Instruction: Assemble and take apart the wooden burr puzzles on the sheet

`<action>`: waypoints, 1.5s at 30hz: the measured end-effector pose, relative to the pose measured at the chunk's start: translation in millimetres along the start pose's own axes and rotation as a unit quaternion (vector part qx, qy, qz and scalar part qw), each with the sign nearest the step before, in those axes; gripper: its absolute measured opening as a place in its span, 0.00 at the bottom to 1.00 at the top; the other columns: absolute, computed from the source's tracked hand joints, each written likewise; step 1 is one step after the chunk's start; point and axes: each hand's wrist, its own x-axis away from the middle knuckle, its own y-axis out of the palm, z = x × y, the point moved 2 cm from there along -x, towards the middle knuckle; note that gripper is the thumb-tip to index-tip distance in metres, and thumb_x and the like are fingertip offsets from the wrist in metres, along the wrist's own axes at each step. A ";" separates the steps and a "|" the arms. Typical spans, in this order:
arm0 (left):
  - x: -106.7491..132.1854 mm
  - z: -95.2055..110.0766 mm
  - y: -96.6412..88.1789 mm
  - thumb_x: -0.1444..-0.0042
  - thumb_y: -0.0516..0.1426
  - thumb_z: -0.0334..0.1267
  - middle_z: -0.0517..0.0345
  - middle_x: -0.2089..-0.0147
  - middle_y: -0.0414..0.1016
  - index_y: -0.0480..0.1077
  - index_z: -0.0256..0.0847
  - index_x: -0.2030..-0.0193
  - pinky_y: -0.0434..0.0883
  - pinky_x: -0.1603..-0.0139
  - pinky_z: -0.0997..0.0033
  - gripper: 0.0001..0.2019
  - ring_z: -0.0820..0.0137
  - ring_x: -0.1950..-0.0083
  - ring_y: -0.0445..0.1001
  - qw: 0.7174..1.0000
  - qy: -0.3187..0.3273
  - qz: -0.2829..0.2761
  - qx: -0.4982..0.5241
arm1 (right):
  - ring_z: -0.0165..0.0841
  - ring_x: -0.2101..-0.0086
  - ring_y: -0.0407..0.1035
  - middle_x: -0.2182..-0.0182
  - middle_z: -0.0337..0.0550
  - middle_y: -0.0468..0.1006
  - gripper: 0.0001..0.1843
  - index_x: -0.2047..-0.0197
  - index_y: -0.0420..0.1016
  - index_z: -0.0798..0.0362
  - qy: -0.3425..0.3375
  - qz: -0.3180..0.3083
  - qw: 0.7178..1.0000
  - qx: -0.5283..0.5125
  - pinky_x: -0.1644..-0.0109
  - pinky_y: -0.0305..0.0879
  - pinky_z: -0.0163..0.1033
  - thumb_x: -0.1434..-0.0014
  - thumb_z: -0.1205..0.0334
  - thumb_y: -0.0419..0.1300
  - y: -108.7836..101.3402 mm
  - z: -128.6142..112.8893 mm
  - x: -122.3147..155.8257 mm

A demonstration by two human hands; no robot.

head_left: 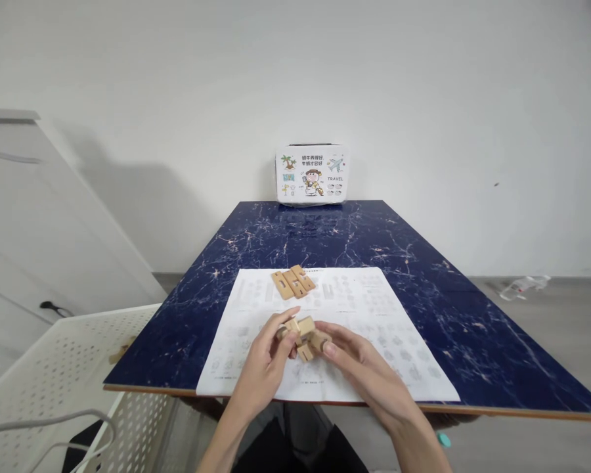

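Both hands meet over the near edge of the paper sheet (pixel 335 328): left hand (pixel 263 364) and right hand (pixel 362 368) grasping a pale, notched wooden block cluster (pixel 305 336) with their fingers (pixel 280 322). Beyond lie three loose wooden pieces (pixel 293 282). Farthest along the blue marbled counter (pixel 448 315) stands a cartoon-printed box (pixel 312 173).

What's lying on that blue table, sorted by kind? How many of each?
Loose wooden puzzle bars, lying side by side on the sheet: 3
Wooden puzzle cluster, held by the left hand and right hand: 1 (its pieces can't be counted)
Printed paper sheet: 1
Cartoon box at the far edge: 1
Total: 6
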 end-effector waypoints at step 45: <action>5.7 13.1 2.6 0.46 0.70 0.39 0.52 0.35 0.70 0.69 0.54 0.36 0.69 0.38 0.58 0.31 0.59 0.40 0.72 0.992 0.064 -0.050 -0.101 | 0.37 0.68 0.71 0.70 0.40 0.76 0.25 0.66 0.65 0.47 -0.102 0.072 0.966 0.226 0.63 0.68 0.39 0.30 0.36 0.50 15.9 2.9 0.0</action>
